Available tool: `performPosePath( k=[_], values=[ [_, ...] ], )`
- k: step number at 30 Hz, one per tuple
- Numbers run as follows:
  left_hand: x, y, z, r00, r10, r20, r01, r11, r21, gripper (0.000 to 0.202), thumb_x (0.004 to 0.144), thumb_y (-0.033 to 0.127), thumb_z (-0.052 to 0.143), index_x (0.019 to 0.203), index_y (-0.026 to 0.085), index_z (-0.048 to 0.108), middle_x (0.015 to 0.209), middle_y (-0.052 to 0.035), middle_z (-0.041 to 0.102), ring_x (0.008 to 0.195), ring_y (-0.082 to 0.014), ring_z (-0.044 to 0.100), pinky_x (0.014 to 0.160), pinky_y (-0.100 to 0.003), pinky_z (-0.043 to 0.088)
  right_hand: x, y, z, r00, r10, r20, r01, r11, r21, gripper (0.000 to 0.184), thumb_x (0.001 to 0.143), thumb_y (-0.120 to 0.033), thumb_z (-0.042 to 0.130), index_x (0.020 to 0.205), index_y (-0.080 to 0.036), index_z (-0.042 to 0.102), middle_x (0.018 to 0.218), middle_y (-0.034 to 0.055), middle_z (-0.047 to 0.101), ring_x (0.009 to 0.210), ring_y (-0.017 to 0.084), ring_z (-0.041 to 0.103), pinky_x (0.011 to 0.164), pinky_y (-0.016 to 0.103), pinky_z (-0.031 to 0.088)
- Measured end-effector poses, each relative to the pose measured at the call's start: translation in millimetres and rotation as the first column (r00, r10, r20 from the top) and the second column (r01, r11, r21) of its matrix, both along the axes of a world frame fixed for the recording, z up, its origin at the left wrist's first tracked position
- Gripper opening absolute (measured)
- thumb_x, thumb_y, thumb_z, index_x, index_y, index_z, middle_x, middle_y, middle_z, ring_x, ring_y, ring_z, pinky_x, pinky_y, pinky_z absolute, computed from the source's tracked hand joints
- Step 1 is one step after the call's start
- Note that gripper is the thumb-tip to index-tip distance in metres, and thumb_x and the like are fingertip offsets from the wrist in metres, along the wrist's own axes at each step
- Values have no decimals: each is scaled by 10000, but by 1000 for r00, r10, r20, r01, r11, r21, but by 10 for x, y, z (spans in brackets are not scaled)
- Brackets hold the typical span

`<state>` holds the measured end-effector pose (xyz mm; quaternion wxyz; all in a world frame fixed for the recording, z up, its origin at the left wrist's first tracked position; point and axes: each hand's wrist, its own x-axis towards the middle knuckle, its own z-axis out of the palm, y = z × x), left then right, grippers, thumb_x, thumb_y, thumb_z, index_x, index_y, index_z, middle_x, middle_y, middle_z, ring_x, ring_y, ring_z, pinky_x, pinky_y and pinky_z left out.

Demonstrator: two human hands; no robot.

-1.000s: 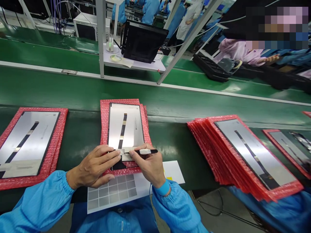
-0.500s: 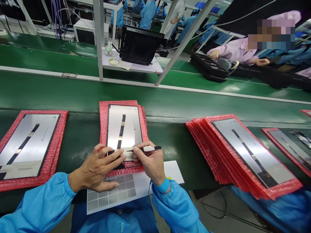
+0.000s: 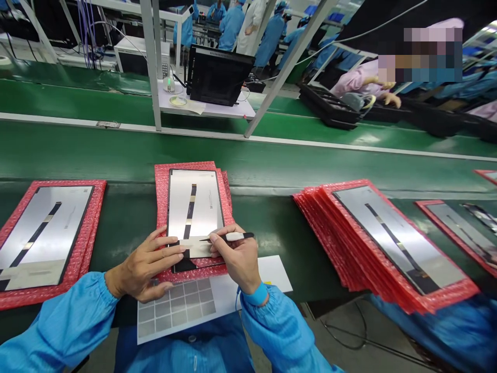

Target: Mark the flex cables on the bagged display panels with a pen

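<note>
Black tweezers [image 3: 229,237] sit pinched between the thumb and fingers of the right hand [image 3: 236,259], their tip over a pale film tab [image 3: 194,247] at the lower end of a display panel [image 3: 190,207]. That panel lies on a red bubble bag [image 3: 161,207] on the green conveyor [image 3: 128,155], and the left hand's [image 3: 145,267] extended fingers press on it, gripping nothing

Light blue smock covers both arms, with the left sleeve [image 3: 58,316] and the right sleeve [image 3: 279,331] each gathered into a puckered elastic cuff. A brighter blue wrist strap [image 3: 256,295] circles the right wrist, with a thin cord [image 3: 236,300] at its side. The left hand [image 3: 143,267] and right hand [image 3: 236,259] are bare.
</note>
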<state>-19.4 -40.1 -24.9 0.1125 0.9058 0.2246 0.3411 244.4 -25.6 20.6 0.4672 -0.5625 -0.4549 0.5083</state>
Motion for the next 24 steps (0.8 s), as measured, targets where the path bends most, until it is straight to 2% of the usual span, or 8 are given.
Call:
performPosePath(
  k=[2,5,8,14,17,19,22,24],
  values=[
    [-16,7,-21,998,-12,63,11,1000,22,594,944,309,585,1499,109,512,1313,-193,716,1352,-347,590,1156,-595,454,1,4,0,1000,6,2,-6,1000,-6,300,780,-447,831,776,-227,625,554,-4,677,484,206,672,503,312,566],
    [-6,12,-32,994,-13,106,7,998,57,582,940,305,583,1484,105,523,1274,-200,727,1305,-351,633,1085,-574,535,5,5,-6,1000,14,7,-14,1000,-12,311,780,-470,826,777,-232,626,558,-4,673,499,218,681,510,326,574],
    [23,7,-43,996,10,86,-16,997,69,616,946,336,576,1514,110,494,1291,-202,718,1282,-349,644,1076,-572,542,12,-3,-19,999,19,-28,-19,1000,-3,311,781,-469,826,777,-231,627,561,-6,673,498,215,681,517,326,583],
    [61,-17,-21,992,84,-94,-74,991,109,709,981,417,552,1597,100,399,1395,-189,667,1302,-341,591,1106,-520,508,7,-9,-34,996,28,-88,-27,1000,10,322,786,-461,828,781,-230,603,541,-13,670,484,202,664,526,312,563],
    [76,-42,38,983,100,-153,-83,990,112,704,996,483,547,1590,125,424,1440,-169,642,1299,-339,575,1095,-492,514,-9,-10,-26,993,28,-117,-27,1000,11,338,780,-466,834,784,-228,596,544,-15,672,490,194,657,540,307,560],
    [93,-52,83,986,113,-123,-105,992,73,626,1015,476,521,1548,149,487,1445,-165,636,1297,-334,572,1075,-483,529,-4,-17,-12,989,44,-139,-43,999,15,339,784,-467,833,788,-223,598,541,-18,668,487,187,646,545,302,554],
    [124,-19,149,958,284,39,-284,959,-2,386,1020,316,538,1376,205,637,1341,-144,685,1228,-296,613,1029,-450,548,69,-33,20,990,43,-135,-30,995,91,309,835,-470,788,788,-206,634,594,1,679,550,185,655,584,299,551],
    [136,45,189,872,479,101,-470,877,-104,282,1004,279,577,1251,215,695,1218,-120,704,1109,-261,656,964,-415,563,170,-38,37,996,5,-92,15,977,214,313,923,-471,683,770,-199,663,709,39,711,677,197,679,668,310,556]
  ],
)
